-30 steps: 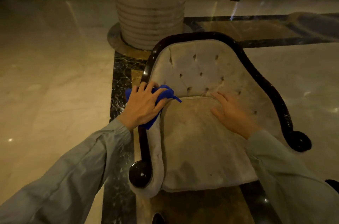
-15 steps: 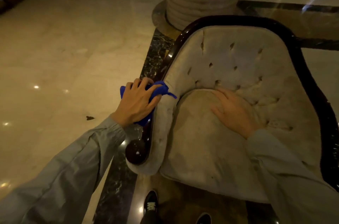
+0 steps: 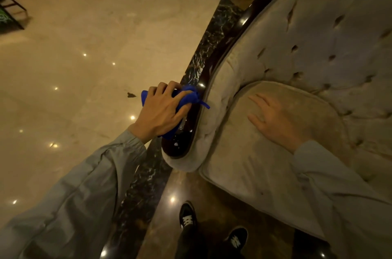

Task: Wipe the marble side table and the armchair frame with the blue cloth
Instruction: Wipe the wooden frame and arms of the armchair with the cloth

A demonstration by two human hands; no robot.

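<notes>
My left hand (image 3: 161,113) has its grip closed around the bunched blue cloth (image 3: 186,97) against the armchair frame (image 3: 214,61), apparently pressing, while my right hand (image 3: 275,119) lies open and empty on its seat cushion (image 3: 244,163).

Blue cloth (image 3: 186,97); dark glossy frame (image 3: 229,42); beige cushion (image 3: 244,163).

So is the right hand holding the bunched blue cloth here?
No, the right hand lies flat on the beige seat cushion; the left hand grips the bunched blue cloth.

Glossy frame (image 3: 214,63) (dark wood), velvety seat (image 3: 254,152).
</notes>
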